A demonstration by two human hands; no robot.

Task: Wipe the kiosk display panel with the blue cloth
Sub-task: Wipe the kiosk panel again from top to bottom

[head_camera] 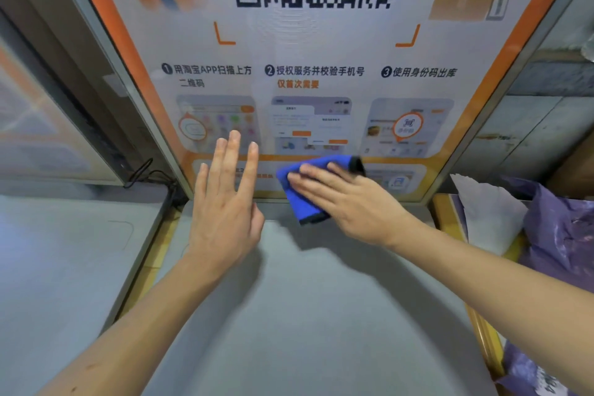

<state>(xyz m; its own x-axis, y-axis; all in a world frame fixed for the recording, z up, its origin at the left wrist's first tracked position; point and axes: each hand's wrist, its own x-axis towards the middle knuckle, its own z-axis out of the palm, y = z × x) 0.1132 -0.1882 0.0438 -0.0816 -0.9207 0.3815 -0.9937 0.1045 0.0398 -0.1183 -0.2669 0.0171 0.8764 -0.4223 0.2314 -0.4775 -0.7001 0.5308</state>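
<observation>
The kiosk display panel (pixel 308 51) fills the upper view, showing a large QR code and three numbered instruction pictures inside an orange border. A folded blue cloth (pixel 308 199) with a dark edge lies against the panel's bottom strip. My right hand (pixel 347 202) presses flat on the cloth with straight fingers pointing left. My left hand (pixel 225 202) is held open to the left of the cloth, fingers spread and pointing up in front of the lower left of the panel; whether it touches the screen I cannot tell.
A grey ledge (pixel 305 315) runs below the panel. Black cables (pixel 151 175) hang at the left frame. Another glass panel (pixel 48 125) stands at the left. White paper (pixel 485 212) and purple plastic bags (pixel 559 235) sit to the right.
</observation>
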